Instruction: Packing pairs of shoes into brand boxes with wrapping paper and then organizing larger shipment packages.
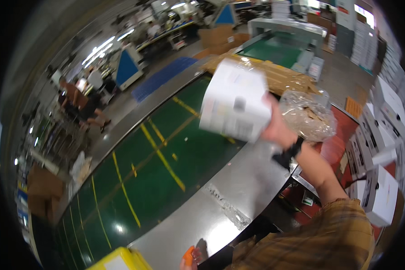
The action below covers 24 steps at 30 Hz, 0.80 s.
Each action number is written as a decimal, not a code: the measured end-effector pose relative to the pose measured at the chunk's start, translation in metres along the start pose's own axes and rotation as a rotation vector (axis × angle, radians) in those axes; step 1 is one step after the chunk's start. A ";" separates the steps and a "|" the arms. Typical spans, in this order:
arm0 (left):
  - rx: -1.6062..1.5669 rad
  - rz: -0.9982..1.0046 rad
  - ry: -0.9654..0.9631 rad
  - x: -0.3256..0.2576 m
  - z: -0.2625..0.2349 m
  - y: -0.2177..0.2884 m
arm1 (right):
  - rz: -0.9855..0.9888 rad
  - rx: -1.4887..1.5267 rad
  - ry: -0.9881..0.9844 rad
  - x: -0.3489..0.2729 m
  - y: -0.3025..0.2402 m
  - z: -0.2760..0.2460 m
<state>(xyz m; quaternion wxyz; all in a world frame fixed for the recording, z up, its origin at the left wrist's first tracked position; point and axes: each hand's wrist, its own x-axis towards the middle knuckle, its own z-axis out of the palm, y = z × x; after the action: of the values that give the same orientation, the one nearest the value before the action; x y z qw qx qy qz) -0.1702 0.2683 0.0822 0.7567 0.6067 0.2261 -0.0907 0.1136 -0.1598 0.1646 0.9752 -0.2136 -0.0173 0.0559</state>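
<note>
My right hand (276, 123) is closed on the right side of a white box (238, 96) with printing on it, held up over the belt and blurred by motion. A black band circles that wrist. At the lower edge my left hand (189, 261) shows only in part, above the bare metal ledge (238, 193). Something orange covers or sits at one of its fingertips; whether those fingers grip anything cannot be told. Beneath the box runs a green conveyor belt (135, 180) marked with yellow lines.
A yellow bin (119, 260) stands at the lower edge. Clear plastic wrapping (307, 114) and flattened cardboard (279, 74) lie past the right hand. White boxes (381, 195) are stacked at right on a red surface. Another person (78, 101) walks at far left.
</note>
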 end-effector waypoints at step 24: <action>0.628 -0.158 2.339 -0.534 -0.214 -0.163 | 0.793 -0.803 -0.900 -0.057 0.299 0.088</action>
<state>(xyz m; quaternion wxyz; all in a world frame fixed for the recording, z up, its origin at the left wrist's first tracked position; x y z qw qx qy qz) -0.7576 0.3598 0.1462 -0.0922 0.4638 0.7772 0.4152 0.0218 0.1395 0.1187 0.6262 -0.5019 -0.3578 0.4774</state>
